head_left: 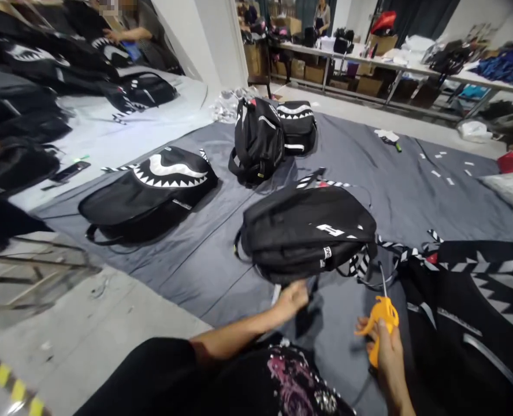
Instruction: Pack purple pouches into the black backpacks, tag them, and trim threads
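A black backpack (308, 225) with white lettering and striped straps lies on the grey cloth in front of me. At its near edge is my left hand (292, 299), fingers curled in; what they hold, if anything, is hidden. My right hand (386, 346) is closed around an orange gun-shaped tool (383, 318). Its thin metal tip points up beside the bag's striped straps (360, 263). Close on the right lies another black backpack (460, 300) with a shark-tooth print and striped trim.
More black backpacks lie left (152, 190) and behind (259, 138). White labels (436, 173) and a small green-handled item (397, 147) are on the grey cloth (347, 144). At left, a person's arm (135, 34) is among bags. Loaded tables (395, 63) stand behind.
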A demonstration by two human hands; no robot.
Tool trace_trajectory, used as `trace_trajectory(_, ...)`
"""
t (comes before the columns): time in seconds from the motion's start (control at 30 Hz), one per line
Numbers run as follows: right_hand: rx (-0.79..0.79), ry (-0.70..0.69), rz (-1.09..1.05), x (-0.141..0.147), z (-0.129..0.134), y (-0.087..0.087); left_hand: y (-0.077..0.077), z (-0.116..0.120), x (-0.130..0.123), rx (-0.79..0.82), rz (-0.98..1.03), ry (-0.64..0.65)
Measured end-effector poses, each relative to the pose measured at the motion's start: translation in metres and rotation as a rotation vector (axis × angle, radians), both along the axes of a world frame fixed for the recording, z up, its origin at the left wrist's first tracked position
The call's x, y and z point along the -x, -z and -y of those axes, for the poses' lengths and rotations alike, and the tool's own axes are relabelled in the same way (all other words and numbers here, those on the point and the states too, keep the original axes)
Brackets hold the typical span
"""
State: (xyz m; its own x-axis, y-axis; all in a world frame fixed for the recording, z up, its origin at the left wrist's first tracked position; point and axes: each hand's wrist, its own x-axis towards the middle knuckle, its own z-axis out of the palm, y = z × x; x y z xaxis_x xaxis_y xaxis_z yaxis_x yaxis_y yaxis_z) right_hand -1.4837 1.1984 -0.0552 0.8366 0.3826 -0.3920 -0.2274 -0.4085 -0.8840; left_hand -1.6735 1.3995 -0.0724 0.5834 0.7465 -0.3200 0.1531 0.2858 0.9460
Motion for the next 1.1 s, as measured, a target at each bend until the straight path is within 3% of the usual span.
trace_trajectory(0.07,0.044,-0.101,0.094,0.007,-0.006,-0.009,0.0,0.027,0.026,-0.03,0.035,0.266)
trace_trajectory(0.1,0.076,-0.145,0.152,0.012,-0.009,-0.015,-0.004,0.026,0.034,-0.131,0.028,0.318)
trace_trajectory(0.13,0.108,-0.181,0.212,0.018,-0.012,-0.021,-0.007,0.018,0.041,-0.282,-0.015,0.303)
trace_trajectory(0.23,0.184,-0.271,0.33,0.04,-0.02,-0.034,-0.001,-0.027,0.056,-0.721,-0.373,0.02)
trace_trajectory(0.33,0.265,-0.385,0.359,0.059,-0.028,-0.041,0.027,-0.058,0.073,-0.825,-0.695,-0.088)
trace_trajectory(0.43,0.412,-0.577,0.412,0.065,-0.056,-0.052,0.053,-0.064,0.091,-0.806,-0.753,-0.076)
trace_trajectory(0.57,0.594,-0.743,0.565,0.051,-0.145,-0.076,0.057,-0.065,0.109,-0.699,-0.528,-0.075)
trace_trajectory(0.67,0.791,-0.801,0.764,0.045,-0.212,-0.09,0.048,-0.068,0.121,-0.595,-0.113,-0.006)
trace_trajectory(0.7,0.857,-0.828,0.83,0.047,-0.224,-0.092,0.046,-0.071,0.124,-0.488,0.019,0.026)
trace_trajectory(0.77,0.902,-0.986,0.863,0.057,-0.229,-0.092,0.045,-0.081,0.127,-0.156,0.18,0.033)
trace_trajectory(0.83,0.78,-1.309,0.696,0.066,-0.216,-0.09,0.051,-0.097,0.125,0.165,0.222,-0.024)
trace_trajectory(0.87,0.731,-1.399,0.636,0.068,-0.208,-0.09,0.054,-0.105,0.123,0.268,0.222,-0.039)
trace_trajectory(0.97,0.839,-1.281,0.687,0.066,-0.197,-0.094,0.064,-0.126,0.114,0.402,0.207,0.014)
trace_trajectory(1.1,0.823,-1.229,0.781,0.069,-0.211,-0.101,0.068,-0.135,0.107,0.506,0.117,0.1)
